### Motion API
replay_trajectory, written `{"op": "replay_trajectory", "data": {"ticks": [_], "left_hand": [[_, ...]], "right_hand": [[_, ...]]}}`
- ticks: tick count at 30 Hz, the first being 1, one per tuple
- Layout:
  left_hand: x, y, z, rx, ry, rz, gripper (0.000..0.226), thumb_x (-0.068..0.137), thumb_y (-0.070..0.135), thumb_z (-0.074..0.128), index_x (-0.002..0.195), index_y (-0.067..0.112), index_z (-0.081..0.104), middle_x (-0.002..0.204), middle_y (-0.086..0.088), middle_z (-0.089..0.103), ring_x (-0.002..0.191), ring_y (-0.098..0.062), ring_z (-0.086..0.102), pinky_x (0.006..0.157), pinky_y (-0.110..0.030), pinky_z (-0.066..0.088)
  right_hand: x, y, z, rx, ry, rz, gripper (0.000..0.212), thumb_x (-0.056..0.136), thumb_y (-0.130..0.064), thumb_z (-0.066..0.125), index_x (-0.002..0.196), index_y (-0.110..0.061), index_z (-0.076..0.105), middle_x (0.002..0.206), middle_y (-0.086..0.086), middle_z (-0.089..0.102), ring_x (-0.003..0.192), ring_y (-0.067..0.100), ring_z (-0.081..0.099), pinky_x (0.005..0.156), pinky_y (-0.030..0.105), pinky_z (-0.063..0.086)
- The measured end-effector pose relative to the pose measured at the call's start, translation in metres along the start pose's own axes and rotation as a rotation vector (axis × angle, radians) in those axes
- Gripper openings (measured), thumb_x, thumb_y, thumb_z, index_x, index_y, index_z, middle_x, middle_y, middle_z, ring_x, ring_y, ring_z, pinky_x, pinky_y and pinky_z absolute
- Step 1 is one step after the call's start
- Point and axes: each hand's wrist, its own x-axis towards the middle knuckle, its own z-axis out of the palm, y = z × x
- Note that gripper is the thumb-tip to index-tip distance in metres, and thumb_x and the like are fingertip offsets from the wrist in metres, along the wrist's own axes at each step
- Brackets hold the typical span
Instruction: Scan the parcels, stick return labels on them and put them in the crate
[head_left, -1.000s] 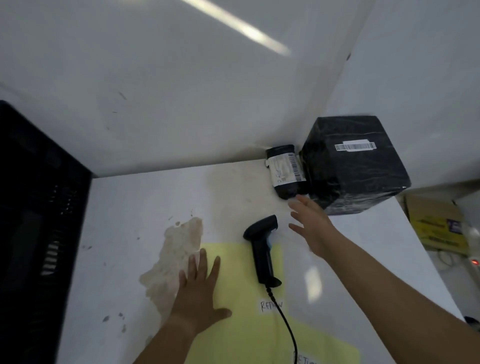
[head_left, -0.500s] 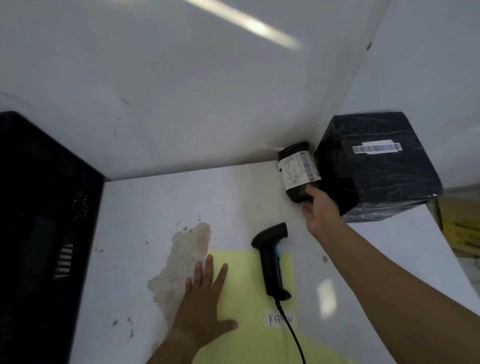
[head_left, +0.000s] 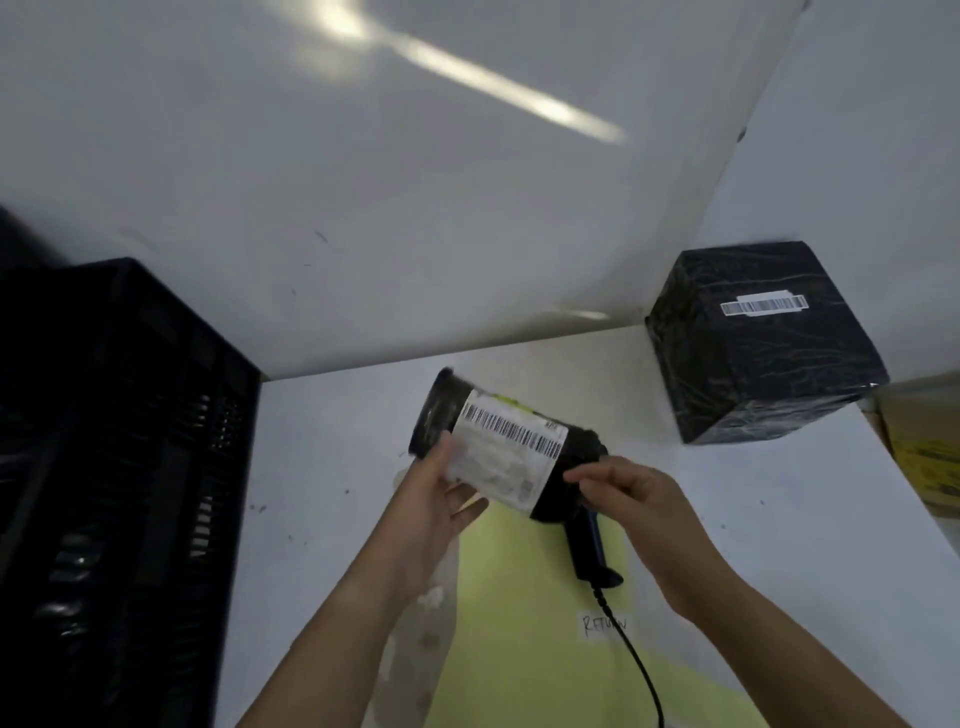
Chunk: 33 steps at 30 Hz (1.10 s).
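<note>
Far left: black slatted crate (head_left: 130, 467), hard against the left edge of the white table (head_left: 322, 467); inside too dark to read.

Left of centre: left hand (head_left: 431, 504) raised over the table, thumb up on the near edge of the barcode label (head_left: 506, 449), fingers curled beneath, gripping the left half of the round parcel (head_left: 571, 447). Pale stain (head_left: 415, 644) on the tabletop, partly hidden under that forearm.

Centre: 1 round parcel, black wrap, held clear of the table in 2 hands, tilted with the left end higher and the right end lower. Barcode label white, facing the camera, bars along its upper edge. Small print blurred, not legible.

Below the parcel: yellow sheet (head_left: 524, 623) flat on the table. Scanner (head_left: 587, 545) lying on it, handle toward the camera, head hidden behind the parcel. Black cable (head_left: 639, 670) from the handle's base down to the bottom edge of view. Small white return label (head_left: 604, 623), handwritten, on the sheet just beside the cable.

Right of centre: right hand (head_left: 639, 499) at the parcel's right end, fingers curled, pinching the black wrap there.

Right: 1 box parcel (head_left: 753, 374), black wrap, standing in the table's back corner against the wall (head_left: 415, 208), well apart from both hands. White barcode strip (head_left: 763, 304) on its top face.

Far right: cardboard box (head_left: 924, 457) with yellow print, beyond the table's edge and lower, cut off by the frame.
</note>
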Motion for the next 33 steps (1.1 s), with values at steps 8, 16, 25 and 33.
{"op": "replay_trajectory", "data": {"ticks": [8, 16, 25, 33], "left_hand": [[-0.067, -0.003, -0.07, -0.264, 0.126, 0.01, 0.042, 0.102, 0.032, 0.05, 0.14, 0.016, 0.056, 0.126, -0.009, 0.07, 0.109, -0.02, 0.071, 0.09, -0.036, 0.053], [-0.11, 0.0, -0.12, -0.194, 0.225, 0.11, 0.037, 0.095, 0.015, 0.062, 0.131, 0.01, 0.058, 0.118, -0.013, 0.073, 0.106, -0.027, 0.072, 0.091, -0.04, 0.06], [-0.132, 0.014, -0.158, 0.027, 0.31, 0.102, 0.019, 0.101, 0.018, 0.057, 0.119, 0.012, 0.058, 0.092, -0.007, 0.074, 0.068, -0.017, 0.061, 0.062, -0.031, 0.048], [-0.15, 0.025, -0.172, 0.084, 0.258, 0.219, 0.031, 0.104, 0.004, 0.048, 0.127, 0.024, 0.053, 0.115, -0.006, 0.073, 0.09, -0.019, 0.073, 0.069, -0.03, 0.058]], "right_hand": [[-0.004, 0.065, 0.032, -0.439, 0.282, 0.132, 0.059, 0.084, -0.031, 0.078, 0.134, -0.02, 0.047, 0.133, 0.0, 0.055, 0.118, 0.021, 0.056, 0.089, 0.037, 0.05], [0.014, 0.107, 0.054, -0.724, 0.189, 0.265, 0.081, 0.08, -0.029, 0.077, 0.146, -0.013, 0.033, 0.108, 0.006, 0.061, 0.088, 0.026, 0.064, 0.067, 0.036, 0.052], [-0.064, 0.027, 0.086, -0.289, 0.121, 0.172, 0.049, 0.095, -0.016, 0.064, 0.138, -0.026, 0.043, 0.088, 0.01, 0.063, 0.061, 0.021, 0.053, 0.057, 0.033, 0.042], [-0.174, -0.062, 0.156, -0.092, -0.107, -0.011, 0.017, 0.093, -0.031, 0.067, 0.104, -0.02, 0.06, 0.062, 0.007, 0.059, 0.045, 0.017, 0.045, 0.047, 0.029, 0.035]]}}
